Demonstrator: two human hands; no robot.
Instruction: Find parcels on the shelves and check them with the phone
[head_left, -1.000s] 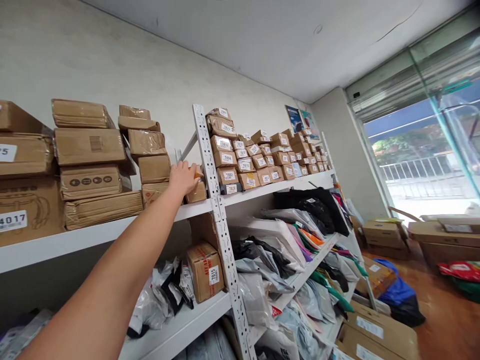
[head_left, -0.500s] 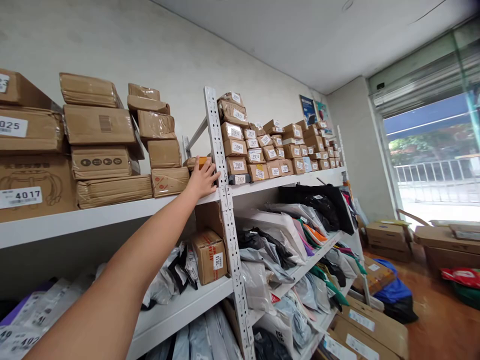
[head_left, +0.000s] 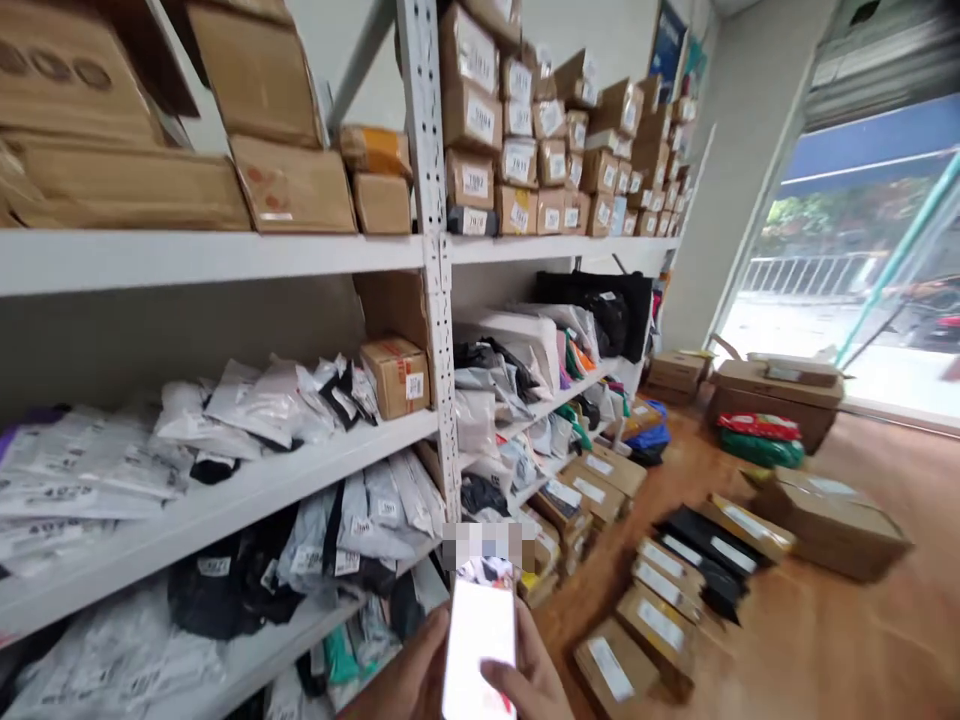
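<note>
Low in the middle of the view I hold a white-screened phone (head_left: 480, 640) upright. My left hand (head_left: 409, 680) is curled against its left edge. My right hand (head_left: 536, 670) grips the right edge, with the thumb lying across the bottom of the screen. Only parts of both hands show above the frame's lower edge. High up on the top shelf (head_left: 225, 255), a small taped parcel with an orange patch (head_left: 373, 148) rests on a little brown box (head_left: 382, 203), beside the perforated upright (head_left: 431, 200).
The white racking holds labelled cardboard boxes (head_left: 525, 150) on top and grey and white mailer bags (head_left: 247, 410) on the lower shelves. Flat parcels (head_left: 660, 620) and larger cartons (head_left: 832, 510) lie on the wooden floor to the right. A glass front (head_left: 847, 270) closes the far end.
My left hand has left the small parcel on the top shelf and dropped to the phone. The view has tilted down, so the lower shelves, the floor and the phone now show.
</note>
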